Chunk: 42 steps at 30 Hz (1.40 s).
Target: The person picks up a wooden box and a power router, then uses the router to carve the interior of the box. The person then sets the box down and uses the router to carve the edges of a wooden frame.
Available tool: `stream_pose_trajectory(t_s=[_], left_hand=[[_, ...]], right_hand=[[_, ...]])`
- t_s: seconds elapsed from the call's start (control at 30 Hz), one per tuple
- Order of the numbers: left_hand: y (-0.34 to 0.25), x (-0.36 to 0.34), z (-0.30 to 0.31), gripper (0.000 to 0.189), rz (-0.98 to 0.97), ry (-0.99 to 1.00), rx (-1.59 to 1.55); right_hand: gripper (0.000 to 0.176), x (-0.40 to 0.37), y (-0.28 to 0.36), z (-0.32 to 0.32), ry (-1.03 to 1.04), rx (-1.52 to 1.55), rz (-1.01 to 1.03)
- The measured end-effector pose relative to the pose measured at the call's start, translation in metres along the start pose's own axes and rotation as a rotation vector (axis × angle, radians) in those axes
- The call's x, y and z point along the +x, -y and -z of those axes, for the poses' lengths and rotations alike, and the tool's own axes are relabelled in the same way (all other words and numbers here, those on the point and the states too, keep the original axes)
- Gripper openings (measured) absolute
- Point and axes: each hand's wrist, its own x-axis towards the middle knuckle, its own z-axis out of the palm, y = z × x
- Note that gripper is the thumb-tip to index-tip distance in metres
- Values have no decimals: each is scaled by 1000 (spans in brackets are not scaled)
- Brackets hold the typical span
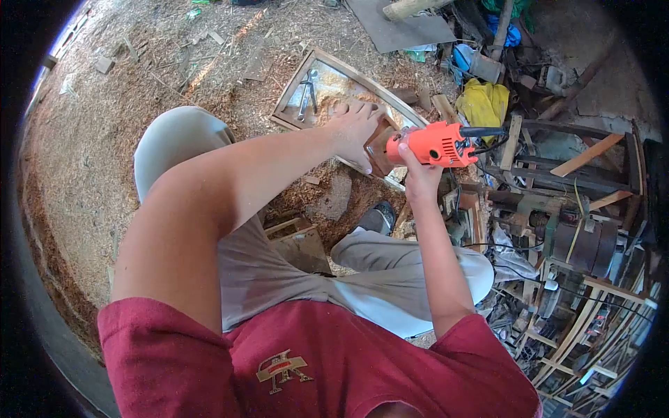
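Note:
My left hand point(354, 132) rests on a small brown wooden piece point(380, 148), gripping it with the fingers over its far side and the thumb nearer my body. My right hand point(421, 171) is closed around an orange power tool point(442, 145) with a black cord end pointing right. The tool's front end meets the wooden piece, close to my left fingers; the exact contact is hidden. Beneath both hands is a wood-framed tray point(289, 90) with a pale base and shavings. Metal pliers or a wrench point(306, 94) lie in its left part.
Sawdust covers the ground point(90, 181) at the left. Wood scraps, black cords and a yellow cloth point(483, 103) lie at the right, beside a wooden frame with machinery point(585, 244). A wooden block point(301, 249) sits between my legs. A grey board point(401, 28) lies beyond the tray.

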Motion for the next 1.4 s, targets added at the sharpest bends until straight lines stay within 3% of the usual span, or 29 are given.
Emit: stream_pose_trajectory(t_s=[0.13,0.23,0.33,0.63,0.9,1.03,1.4], left_hand=[[1,3,-2,133,-7,-4,21],[3,3,-6,131,-21,-17,45],[3,3,-12,128,-33,-42,73],[0,-2,-9,113,-16,9,116],[1,-4,-11,104,-34,-8,113],[0,-4,-6,105,-40,19,97],[1,-1,-8,105,-113,52,200]], right_hand=[[70,-3,-4,5,42,-7,-14],[70,-4,-6,9,52,-180,-47],[60,-10,-6,4,39,-146,-8],[61,-10,8,-2,84,-47,-65],[63,-7,9,6,143,-160,23],[65,-8,8,5,127,-166,-43],[62,-16,-2,0,100,-239,31]])
